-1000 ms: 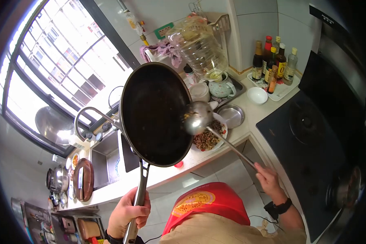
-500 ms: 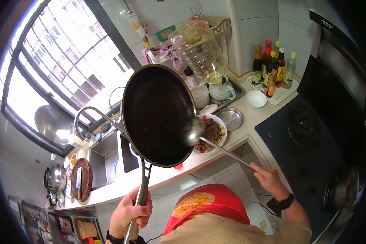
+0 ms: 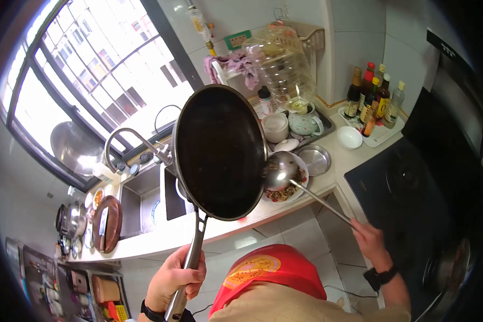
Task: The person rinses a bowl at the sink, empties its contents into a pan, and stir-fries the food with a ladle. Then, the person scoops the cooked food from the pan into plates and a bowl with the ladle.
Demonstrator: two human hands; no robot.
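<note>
My left hand (image 3: 178, 276) is closed round the metal handle of a dark frying pan (image 3: 220, 153), which is tilted up so its inside faces me. The inside looks bare. In my right hand (image 3: 369, 242) is the long handle of a steel ladle (image 3: 282, 170). The bowl of the ladle hangs over a white plate of chopped cooked food (image 3: 282, 194), right of the pan's rim, and hides part of the food. Whether ladle and pan touch, I cannot tell.
A shallow metal dish (image 3: 315, 160) and a white bowl (image 3: 349, 138) stand behind the plate. Sauce bottles (image 3: 382, 102) fill a tray at the back right. To the right is a black cooktop (image 3: 381, 185); the sink (image 3: 139, 201) and a round wooden board (image 3: 108, 222) are left.
The ladle's bowl has moved right, away from the pan's inside and over the plate. The pan is still held up, and the whole view has shifted slightly.
</note>
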